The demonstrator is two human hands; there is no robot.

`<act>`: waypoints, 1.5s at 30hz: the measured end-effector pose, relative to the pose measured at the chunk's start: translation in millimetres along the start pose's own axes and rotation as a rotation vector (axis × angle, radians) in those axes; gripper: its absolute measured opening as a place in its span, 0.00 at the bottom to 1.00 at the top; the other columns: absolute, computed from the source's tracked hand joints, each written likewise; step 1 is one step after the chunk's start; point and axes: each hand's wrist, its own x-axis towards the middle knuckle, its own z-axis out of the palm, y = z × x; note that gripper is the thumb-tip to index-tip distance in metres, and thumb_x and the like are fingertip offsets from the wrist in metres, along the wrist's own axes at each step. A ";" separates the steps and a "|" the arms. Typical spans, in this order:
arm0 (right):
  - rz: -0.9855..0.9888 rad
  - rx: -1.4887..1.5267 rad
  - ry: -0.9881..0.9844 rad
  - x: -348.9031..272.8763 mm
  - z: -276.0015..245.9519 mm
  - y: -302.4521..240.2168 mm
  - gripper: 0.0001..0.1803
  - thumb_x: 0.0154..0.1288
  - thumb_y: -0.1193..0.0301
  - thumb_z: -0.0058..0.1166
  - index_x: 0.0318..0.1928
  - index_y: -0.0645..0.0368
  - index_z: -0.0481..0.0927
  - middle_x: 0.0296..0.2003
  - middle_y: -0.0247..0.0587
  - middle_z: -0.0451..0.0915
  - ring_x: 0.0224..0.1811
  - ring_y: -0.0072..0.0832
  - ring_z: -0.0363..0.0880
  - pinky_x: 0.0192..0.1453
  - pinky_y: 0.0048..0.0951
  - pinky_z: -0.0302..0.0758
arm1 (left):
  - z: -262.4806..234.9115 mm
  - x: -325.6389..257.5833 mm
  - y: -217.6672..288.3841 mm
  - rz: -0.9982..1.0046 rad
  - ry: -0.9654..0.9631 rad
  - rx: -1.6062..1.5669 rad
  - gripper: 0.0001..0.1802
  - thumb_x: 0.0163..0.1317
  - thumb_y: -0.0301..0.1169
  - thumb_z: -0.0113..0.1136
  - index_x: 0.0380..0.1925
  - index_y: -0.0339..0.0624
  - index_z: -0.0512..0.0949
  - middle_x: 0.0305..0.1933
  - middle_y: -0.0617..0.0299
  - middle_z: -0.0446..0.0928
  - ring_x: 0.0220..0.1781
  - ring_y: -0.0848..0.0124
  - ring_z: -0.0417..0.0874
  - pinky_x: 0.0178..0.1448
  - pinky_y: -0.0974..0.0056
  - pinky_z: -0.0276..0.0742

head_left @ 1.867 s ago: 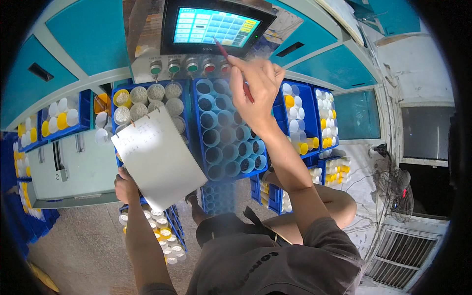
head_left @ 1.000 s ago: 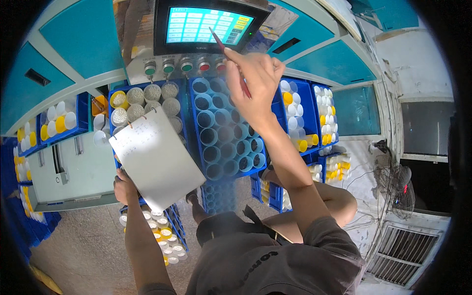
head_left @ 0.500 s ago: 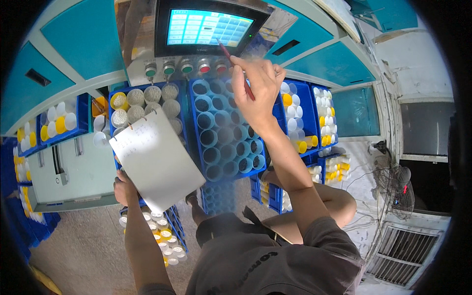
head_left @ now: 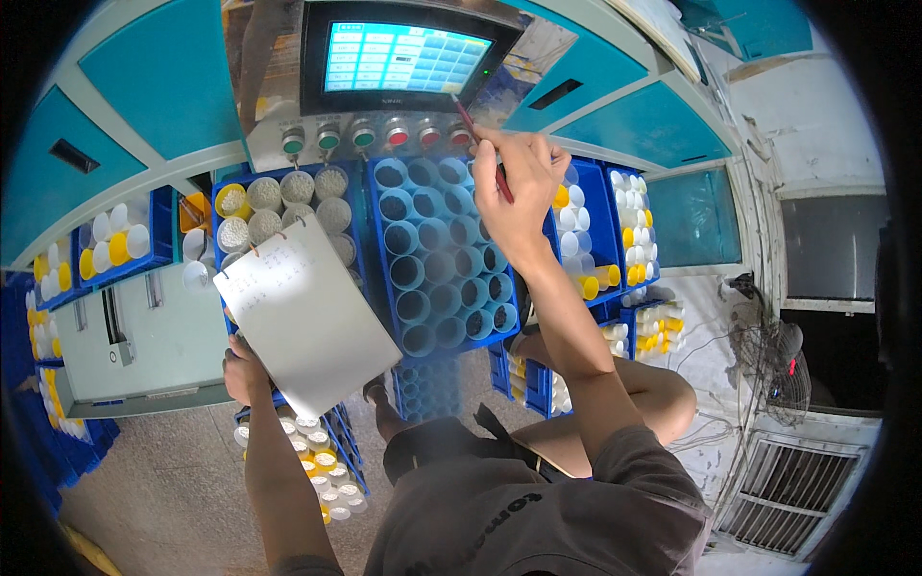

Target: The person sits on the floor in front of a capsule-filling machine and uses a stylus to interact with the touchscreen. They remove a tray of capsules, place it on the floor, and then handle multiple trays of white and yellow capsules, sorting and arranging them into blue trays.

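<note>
My right hand (head_left: 521, 192) is closed round a slim dark red pen (head_left: 467, 117). The pen's tip is by the lower right edge of the lit touch screen (head_left: 407, 58), over its black frame; whether it touches cannot be made out. My left hand (head_left: 246, 372) grips an open notebook (head_left: 312, 326) by its left edge, with the thumb and part of the fingers hidden. Handwriting covers the top of the notebook's white page. Under my right hand is a blue crate of pale blue cups (head_left: 413, 307), several with dark contents.
A row of green and red push buttons (head_left: 398, 134) runs below the screen. White and yellow cups of pale granules (head_left: 298, 184) fill a crate behind the notebook. More cup crates (head_left: 122, 245) stand left and right. A fan (head_left: 778, 370) is at the far right.
My right hand has drawn back a little to the right and toward me, taking the pen tip from the screen's lit area to its lower frame. My left hand and the notebook stay nearly still.
</note>
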 end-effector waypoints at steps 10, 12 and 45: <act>-0.084 0.099 0.039 9.0 2.7 -12.0 0.10 0.60 0.72 0.62 0.42 0.55 0.88 0.30 0.34 0.83 0.37 0.29 0.77 0.52 0.39 0.60 | -3.1 -1.1 2.3 -0.015 -0.026 0.016 0.38 0.76 0.62 0.29 0.45 0.45 0.83 0.45 0.50 0.85 0.45 0.44 0.85 0.47 0.42 0.80; -0.114 0.099 0.032 12.9 6.7 -14.2 0.10 0.61 0.73 0.62 0.43 0.54 0.88 0.31 0.33 0.84 0.38 0.27 0.78 0.52 0.38 0.59 | -2.7 -0.7 2.2 -0.021 -0.022 0.008 0.38 0.76 0.62 0.29 0.45 0.45 0.83 0.45 0.50 0.85 0.45 0.44 0.85 0.47 0.42 0.80; -0.055 0.052 0.068 10.6 1.6 -3.2 0.09 0.61 0.73 0.61 0.42 0.55 0.87 0.29 0.33 0.82 0.37 0.28 0.76 0.52 0.40 0.59 | -3.0 -0.7 2.9 -0.021 -0.028 0.001 0.39 0.76 0.62 0.28 0.44 0.45 0.83 0.44 0.49 0.85 0.45 0.44 0.85 0.47 0.42 0.79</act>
